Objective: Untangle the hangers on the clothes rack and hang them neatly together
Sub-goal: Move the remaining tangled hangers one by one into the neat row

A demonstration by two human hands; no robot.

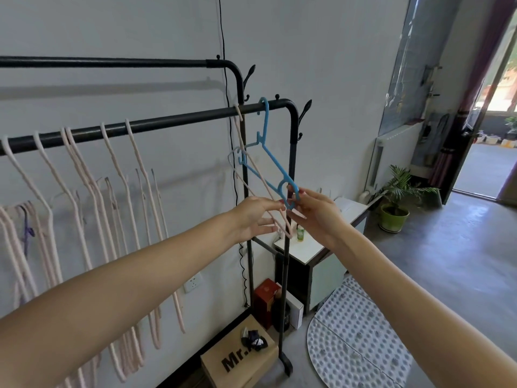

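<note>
So the pink hangers (75, 175) on the left stretch of the front rail (167, 123) already hang in a rough row, and the knot is at the rail's right end: a blue hanger (267, 161) hooked there, with a pink hanger (253, 189) threaded through it. Looks like the untangling step. Left hand (251, 219) reaches out, fingers loosely spread against the pink one's lower corner; right hand (314, 212), arm extended, pinches the blue one's loop end. Next I'd guess slide them apart, then rehang beside the row.
</note>
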